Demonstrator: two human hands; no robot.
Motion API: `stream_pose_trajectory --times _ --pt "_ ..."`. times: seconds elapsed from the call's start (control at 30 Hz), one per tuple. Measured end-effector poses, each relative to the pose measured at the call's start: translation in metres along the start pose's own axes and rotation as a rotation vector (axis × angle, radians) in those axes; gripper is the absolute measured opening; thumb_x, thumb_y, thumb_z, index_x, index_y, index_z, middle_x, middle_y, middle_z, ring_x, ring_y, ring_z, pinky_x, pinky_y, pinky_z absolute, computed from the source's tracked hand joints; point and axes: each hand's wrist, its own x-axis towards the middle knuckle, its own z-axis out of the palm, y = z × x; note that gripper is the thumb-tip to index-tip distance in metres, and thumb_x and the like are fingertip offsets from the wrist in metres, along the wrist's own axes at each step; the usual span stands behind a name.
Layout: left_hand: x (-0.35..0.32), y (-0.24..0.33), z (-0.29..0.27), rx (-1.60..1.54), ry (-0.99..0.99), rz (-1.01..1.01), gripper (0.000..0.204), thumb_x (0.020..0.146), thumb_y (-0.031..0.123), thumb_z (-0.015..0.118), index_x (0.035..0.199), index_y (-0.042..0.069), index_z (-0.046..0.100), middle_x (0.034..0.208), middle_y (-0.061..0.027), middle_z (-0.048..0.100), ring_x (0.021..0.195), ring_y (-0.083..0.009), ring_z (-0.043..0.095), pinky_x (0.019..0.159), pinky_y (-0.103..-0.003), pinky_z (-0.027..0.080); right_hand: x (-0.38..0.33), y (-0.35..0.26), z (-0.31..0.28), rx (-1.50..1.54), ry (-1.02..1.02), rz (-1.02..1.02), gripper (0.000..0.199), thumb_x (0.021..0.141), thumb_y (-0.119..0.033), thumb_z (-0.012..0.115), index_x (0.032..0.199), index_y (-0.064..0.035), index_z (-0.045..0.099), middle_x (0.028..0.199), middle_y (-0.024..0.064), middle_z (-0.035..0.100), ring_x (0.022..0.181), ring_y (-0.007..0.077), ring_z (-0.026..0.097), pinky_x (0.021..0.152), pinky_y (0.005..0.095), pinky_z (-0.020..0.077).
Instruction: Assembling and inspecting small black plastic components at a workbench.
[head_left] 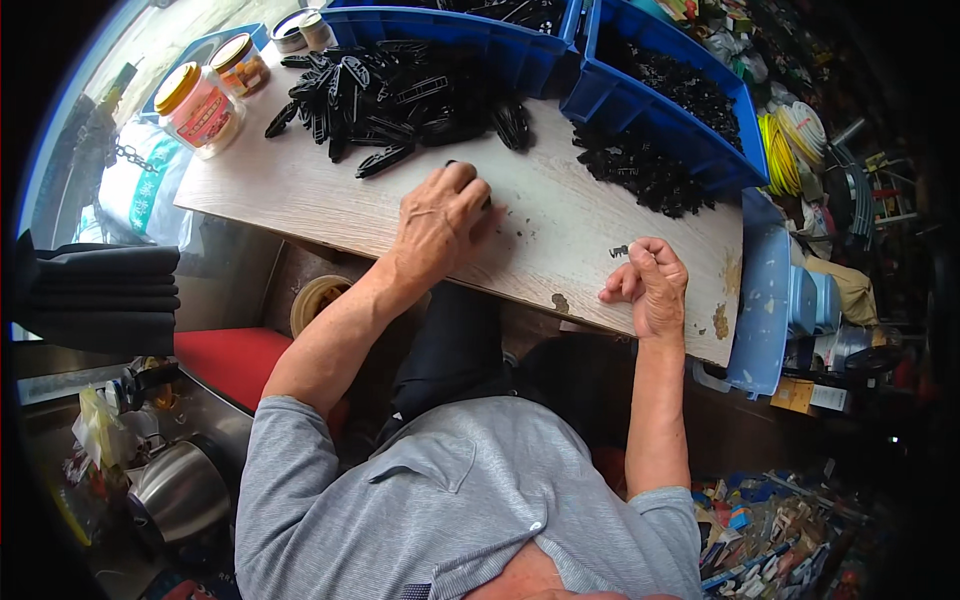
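Observation:
My left hand (440, 215) rests palm down on the pale wooden board (300, 190), its fingers closed over a black plastic part (452, 164) just below a heap of long black plastic pieces (390, 95). My right hand (650, 285) sits at the board's near edge with its fingers curled, pinching a tiny black piece (620, 251). Up and to the right of that hand, beside a blue bin (600, 95), lies a second pile of small black parts (640, 170).
Two blue bins (520, 55) with black parts line the board's far edge. Jars with yellow lids (205, 105) stand at the far left corner. A light blue tub (765, 310) sits to the right, a red stool (235, 360) and a metal pot (180, 490) to the lower left.

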Motion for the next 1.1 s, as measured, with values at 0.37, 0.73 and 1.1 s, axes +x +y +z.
stream_pose_trajectory --times 0.37,0.73,1.1 --pt "-0.005 -0.005 0.011 -0.041 0.049 -0.075 0.036 0.078 -0.001 0.067 0.113 0.006 0.062 0.107 -0.0107 0.066 0.094 -0.031 0.063 0.079 -0.04 0.052 -0.001 0.001 0.004 -0.015 0.03 0.005 0.018 0.093 -0.021 0.07 0.099 -0.0059 0.062 0.057 0.0041 0.055 0.056 0.017 0.064 0.048 0.0361 0.0595" --pt "-0.011 -0.017 0.007 0.21 0.118 -0.162 0.033 0.081 0.01 0.074 0.113 0.005 0.066 0.111 -0.0094 0.067 0.106 -0.0267 0.062 0.091 -0.039 0.048 0.0 0.003 0.007 0.032 0.053 -0.04 0.016 0.093 -0.02 0.07 0.098 -0.0068 0.063 0.058 0.0043 0.056 0.06 0.0181 0.066 0.052 0.0364 0.0612" --pt "0.002 0.074 0.032 -0.066 -0.02 -0.171 0.033 0.085 0.012 0.069 0.117 0.006 0.061 0.092 -0.0122 0.058 0.084 -0.0306 0.059 0.065 -0.041 0.051 -0.001 0.01 0.016 0.201 -0.024 -0.071 0.014 0.093 -0.017 0.069 0.101 -0.0079 0.063 0.061 0.0047 0.058 0.062 0.0222 0.068 0.068 0.0472 0.0629"
